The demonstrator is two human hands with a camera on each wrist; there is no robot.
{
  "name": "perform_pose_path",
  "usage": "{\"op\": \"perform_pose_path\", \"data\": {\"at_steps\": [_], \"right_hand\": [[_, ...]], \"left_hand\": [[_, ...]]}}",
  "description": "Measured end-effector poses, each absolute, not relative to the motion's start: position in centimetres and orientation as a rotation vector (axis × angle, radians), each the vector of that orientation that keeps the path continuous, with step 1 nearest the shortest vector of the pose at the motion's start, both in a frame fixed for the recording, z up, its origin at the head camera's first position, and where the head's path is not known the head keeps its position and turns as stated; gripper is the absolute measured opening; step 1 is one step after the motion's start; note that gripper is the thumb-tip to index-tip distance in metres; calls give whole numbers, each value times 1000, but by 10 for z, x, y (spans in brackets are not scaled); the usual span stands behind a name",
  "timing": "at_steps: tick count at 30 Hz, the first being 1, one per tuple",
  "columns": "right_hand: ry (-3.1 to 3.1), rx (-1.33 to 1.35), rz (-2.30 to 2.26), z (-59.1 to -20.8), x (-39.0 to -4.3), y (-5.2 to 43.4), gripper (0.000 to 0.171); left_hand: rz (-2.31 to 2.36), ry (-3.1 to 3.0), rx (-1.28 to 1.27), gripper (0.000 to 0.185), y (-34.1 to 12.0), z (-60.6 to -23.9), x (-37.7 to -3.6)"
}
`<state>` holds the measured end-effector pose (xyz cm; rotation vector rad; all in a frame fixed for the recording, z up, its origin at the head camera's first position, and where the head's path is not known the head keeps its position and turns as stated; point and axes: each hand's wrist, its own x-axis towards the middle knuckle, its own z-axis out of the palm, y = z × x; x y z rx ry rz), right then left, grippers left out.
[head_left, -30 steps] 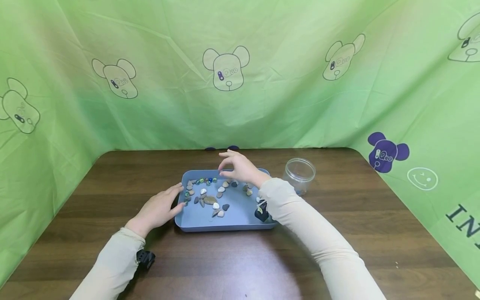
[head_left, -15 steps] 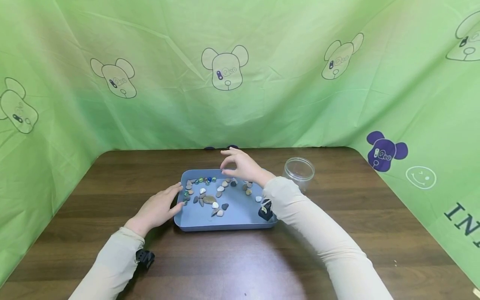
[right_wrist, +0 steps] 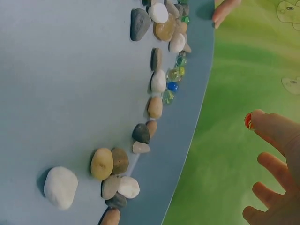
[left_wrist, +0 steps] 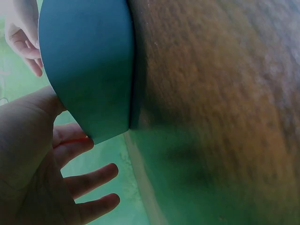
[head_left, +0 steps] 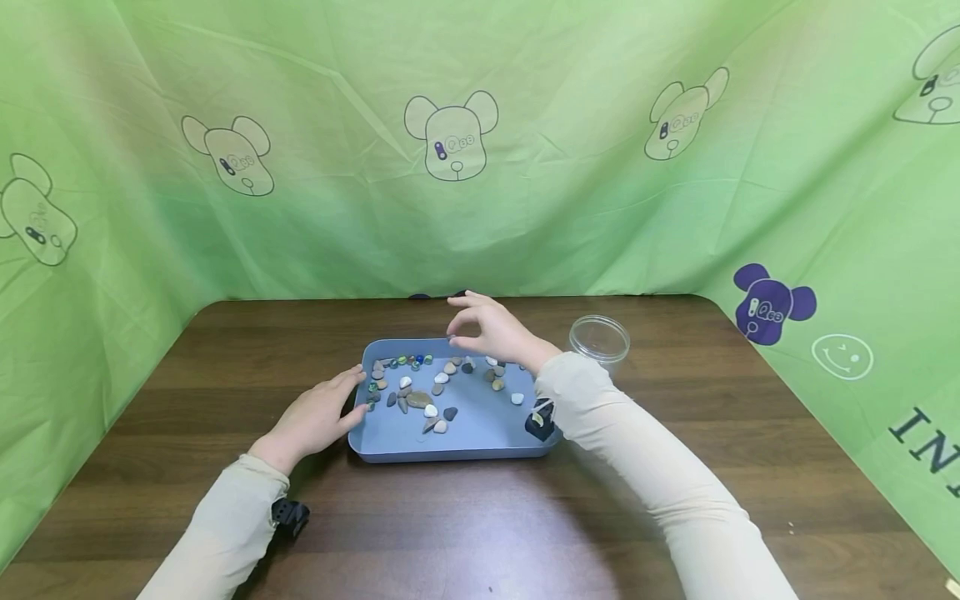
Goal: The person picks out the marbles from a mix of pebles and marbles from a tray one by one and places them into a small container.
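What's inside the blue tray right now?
The blue tray holds scattered pebbles and a row of glass marbles along its far edge. The right hand and sleeve hide part of the far right corner.

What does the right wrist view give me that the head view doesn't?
Only the right wrist view shows a small red marble pinched at the right hand's fingertips, and tells single pebbles and glass marbles apart. Only the head view shows the clear jar, the table and the left hand resting on the tray's left rim. Both show the blue tray with stones along its far side.
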<state>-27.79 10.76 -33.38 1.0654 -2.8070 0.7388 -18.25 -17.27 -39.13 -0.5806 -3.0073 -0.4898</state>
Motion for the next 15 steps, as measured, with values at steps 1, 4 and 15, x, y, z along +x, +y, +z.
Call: {"op": "perform_pose_path", "data": {"at_steps": [1,4,15], "right_hand": [[-2807,1063,741,-333,-278,109,13],[-2809,1056,744,-332,-278,111,13],[-2825,1028,745,-331,-277,120,12]], "left_hand": [[-490,-3007,-581,52,-173,-391,-183],[-494,-3006,-582,52,-173,-391,-182],[-500,-3009,-576,52,-173,-392,-183]]}}
